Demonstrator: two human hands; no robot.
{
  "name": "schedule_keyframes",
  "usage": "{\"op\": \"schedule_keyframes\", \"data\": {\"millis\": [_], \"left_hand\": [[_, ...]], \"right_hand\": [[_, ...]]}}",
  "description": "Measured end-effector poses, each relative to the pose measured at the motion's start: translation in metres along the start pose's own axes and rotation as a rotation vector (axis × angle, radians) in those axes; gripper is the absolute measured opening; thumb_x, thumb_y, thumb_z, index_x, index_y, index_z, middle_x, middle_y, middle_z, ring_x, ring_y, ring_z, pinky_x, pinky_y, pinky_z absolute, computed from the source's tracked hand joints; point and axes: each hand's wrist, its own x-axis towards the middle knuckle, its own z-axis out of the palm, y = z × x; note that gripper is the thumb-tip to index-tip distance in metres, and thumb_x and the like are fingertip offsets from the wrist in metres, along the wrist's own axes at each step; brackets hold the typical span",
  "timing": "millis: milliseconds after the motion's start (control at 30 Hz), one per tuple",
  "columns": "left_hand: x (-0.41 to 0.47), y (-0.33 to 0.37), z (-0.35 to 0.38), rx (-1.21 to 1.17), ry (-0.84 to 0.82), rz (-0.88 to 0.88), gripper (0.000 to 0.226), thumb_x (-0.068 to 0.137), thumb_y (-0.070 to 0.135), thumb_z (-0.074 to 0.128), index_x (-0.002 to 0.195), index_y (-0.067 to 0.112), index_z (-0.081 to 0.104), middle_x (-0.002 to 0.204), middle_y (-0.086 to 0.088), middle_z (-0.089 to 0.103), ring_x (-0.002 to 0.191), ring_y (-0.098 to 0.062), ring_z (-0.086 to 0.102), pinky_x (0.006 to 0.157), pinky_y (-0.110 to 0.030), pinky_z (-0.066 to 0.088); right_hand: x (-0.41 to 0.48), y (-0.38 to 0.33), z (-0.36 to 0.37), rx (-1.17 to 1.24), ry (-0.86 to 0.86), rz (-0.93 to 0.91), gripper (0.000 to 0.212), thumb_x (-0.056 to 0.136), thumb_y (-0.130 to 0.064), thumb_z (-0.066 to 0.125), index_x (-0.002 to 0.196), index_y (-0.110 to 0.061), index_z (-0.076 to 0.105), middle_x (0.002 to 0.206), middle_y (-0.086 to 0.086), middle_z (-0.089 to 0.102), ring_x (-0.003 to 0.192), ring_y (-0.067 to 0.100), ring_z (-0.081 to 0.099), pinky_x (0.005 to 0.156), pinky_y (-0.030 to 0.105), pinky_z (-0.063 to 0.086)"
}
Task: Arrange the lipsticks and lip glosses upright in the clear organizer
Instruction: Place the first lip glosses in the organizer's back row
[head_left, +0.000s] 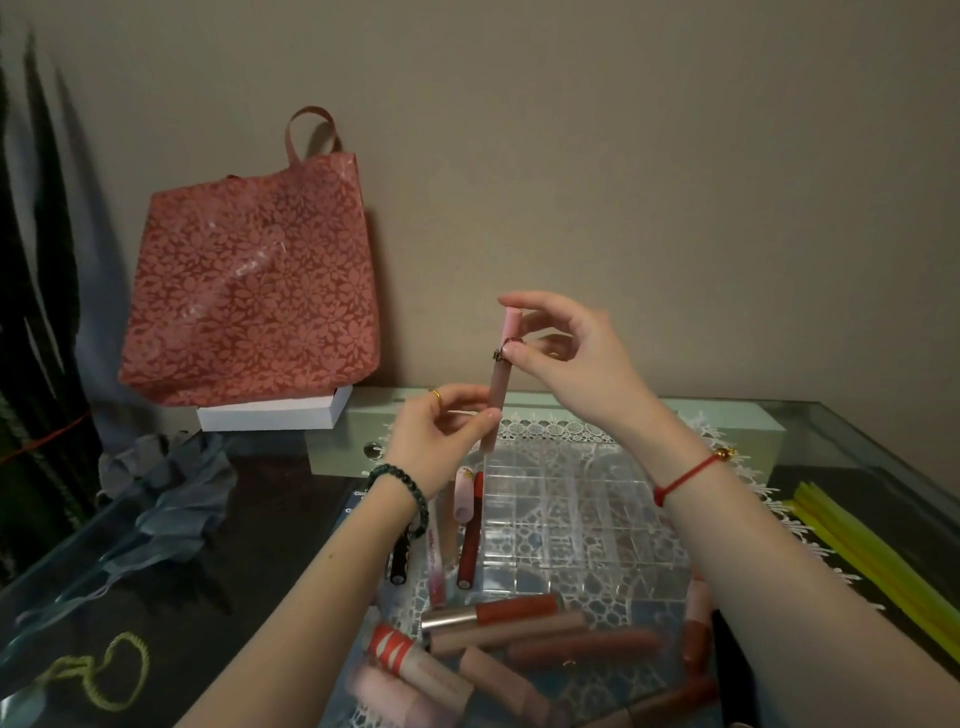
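With left hand (439, 434) low and right hand (569, 358) high, pinching pink lip gloss (500, 387) upright over far-left corner of clear organizer (582, 525).

Clear organizer (566, 582): near-right corner hidden behind right forearm (769, 561); cell walls hard to trace against lace.
Pink lip gloss tube (497, 387): middle covered by right hand (566, 358) fingers; lower tip over organizer's far-left corner, contact cannot tell.
Printed tube (435, 556) left of organizer: top hidden by left wrist (400, 493), lettering too small.
Loose tubes (519, 629) nearer than organizer: blurred, several cut by bottom edge.
Yellow strips (857, 545) right of organizer: cut by right edge.
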Motion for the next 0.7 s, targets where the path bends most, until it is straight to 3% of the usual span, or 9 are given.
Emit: {"op": "schedule_keyframes", "data": {"millis": [167,333,500,700], "left_hand": [[0.007,-0.018,0.009,-0.067,0.012,-0.058,0.024,0.076,0.007,0.069,0.079,0.03,0.063,0.067,0.019,0.068,0.065,0.005,0.064,0.065,-0.008,0.048],[0.012,-0.027,0.014,-0.084,0.017,-0.066,0.027,0.075,0.005,0.069,0.079,0.031,0.063,0.076,0.013,0.067,0.065,0.006,0.063,0.066,-0.008,0.048],[0.01,-0.039,0.013,0.026,-0.008,-0.042,0.025,0.072,0.01,0.072,0.08,0.033,0.064,0.078,0.017,0.068,0.076,0.006,0.064,0.083,-0.016,0.048],[0.009,-0.044,0.012,0.06,-0.026,-0.072,0.026,0.071,0.014,0.074,0.073,0.038,0.064,0.067,0.022,0.067,0.075,0.008,0.063,0.094,-0.033,0.047]], "right_hand": [[0.003,0.021,0.008,-0.002,0.06,0.023,0.035,0.08,0.003,0.062,0.105,-0.021,0.059,0.086,-0.003,0.057,0.053,-0.006,0.056,0.069,0.012,0.049],[0.003,0.034,0.011,0.003,0.098,0.032,0.033,0.08,0.001,0.063,0.102,-0.023,0.06,0.086,-0.005,0.059,0.058,-0.003,0.06,0.068,0.013,0.051],[-0.003,0.044,0.015,-0.047,0.07,0.065,0.032,0.08,-0.002,0.064,0.104,-0.023,0.061,0.093,0.001,0.062,0.064,-0.001,0.062,0.073,0.018,0.053],[-0.011,0.058,0.019,-0.013,0.072,0.109,0.032,0.08,-0.005,0.065,0.1,-0.029,0.06,0.092,-0.002,0.062,0.065,-0.002,0.062,0.071,0.018,0.052]]}}
